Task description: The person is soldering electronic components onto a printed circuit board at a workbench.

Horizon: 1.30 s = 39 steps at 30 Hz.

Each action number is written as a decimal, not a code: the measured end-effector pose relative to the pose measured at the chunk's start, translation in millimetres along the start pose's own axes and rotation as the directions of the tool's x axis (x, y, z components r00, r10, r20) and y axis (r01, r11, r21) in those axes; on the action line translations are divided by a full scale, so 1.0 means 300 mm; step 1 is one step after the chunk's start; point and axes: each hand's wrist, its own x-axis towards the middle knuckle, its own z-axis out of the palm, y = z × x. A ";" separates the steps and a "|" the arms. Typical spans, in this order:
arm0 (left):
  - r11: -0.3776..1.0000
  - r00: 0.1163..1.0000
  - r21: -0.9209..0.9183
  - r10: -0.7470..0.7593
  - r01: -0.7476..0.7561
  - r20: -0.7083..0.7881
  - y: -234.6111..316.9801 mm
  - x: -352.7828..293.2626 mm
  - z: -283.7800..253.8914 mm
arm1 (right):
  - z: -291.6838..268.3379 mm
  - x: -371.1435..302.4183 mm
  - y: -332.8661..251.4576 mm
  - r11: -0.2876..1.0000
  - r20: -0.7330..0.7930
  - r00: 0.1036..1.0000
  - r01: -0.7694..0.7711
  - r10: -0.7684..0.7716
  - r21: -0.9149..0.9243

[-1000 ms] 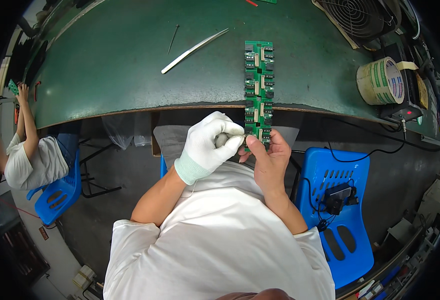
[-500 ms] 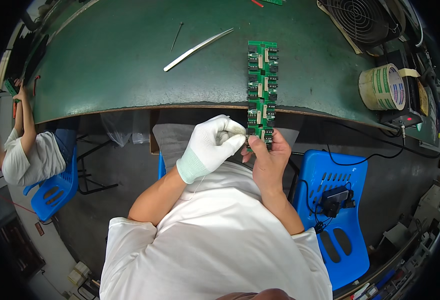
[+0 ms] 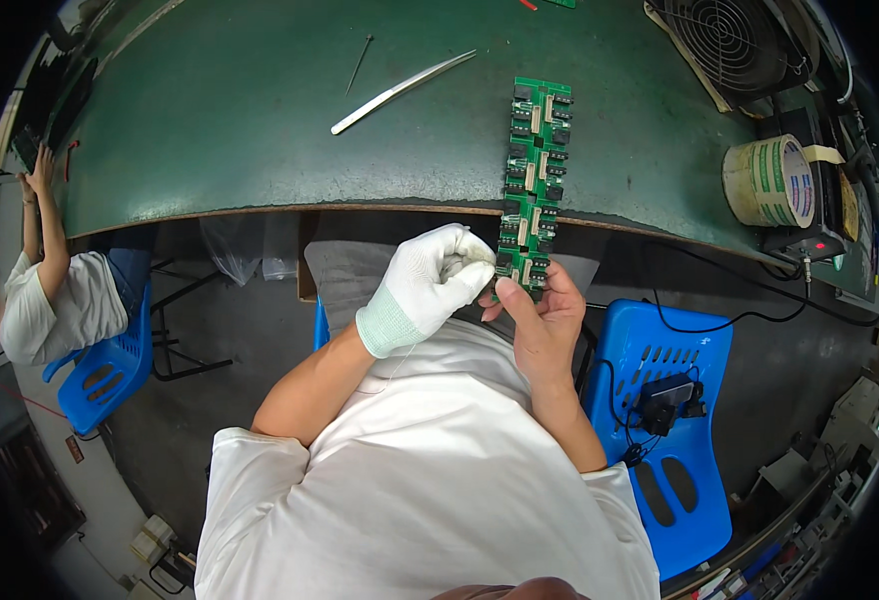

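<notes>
The bare right hand [image 3: 540, 320] pinches the near end of the board [image 3: 532, 180]. The gloved left hand [image 3: 425, 285], curled shut on something small, touches that end. The board's long axis runs away from the hands across the bench [image 3: 260, 130] edge.

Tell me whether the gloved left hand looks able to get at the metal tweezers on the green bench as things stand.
Probably yes. The tweezers lie in the open on the green bench, with nothing between them and the left hand. That hand is closed against the near end of the circuit board strip, so it would need to let go first.
</notes>
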 end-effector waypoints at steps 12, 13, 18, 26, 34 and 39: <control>0.991 0.992 0.033 -0.127 0.127 0.005 0.039 -0.009 -0.006 | -0.022 -0.014 -0.001 0.978 0.071 0.993 0.103 -0.091 -0.183; 0.990 0.991 0.049 -0.133 0.133 0.012 0.047 -0.008 -0.007 | -0.025 -0.014 0.001 0.976 0.069 0.993 0.108 -0.096 -0.191; 0.986 0.989 0.089 -0.146 0.144 0.010 0.074 -0.008 -0.009 | -0.027 -0.015 0.007 0.972 0.062 0.992 0.116 -0.105 -0.205; 0.978 0.981 0.076 -0.191 0.192 -0.018 0.060 -0.016 -0.009 | -0.026 -0.016 0.022 0.962 0.057 0.988 0.154 -0.145 -0.224; 0.979 0.979 0.020 -0.200 0.201 -0.031 0.035 -0.014 -0.004 | -0.040 -0.010 0.038 0.910 0.096 0.967 0.256 -0.237 -0.327; 0.981 0.984 -0.075 -0.177 0.177 0.013 0.024 -0.010 -0.013 | -0.022 -0.012 0.036 0.924 0.076 0.970 0.243 -0.231 -0.295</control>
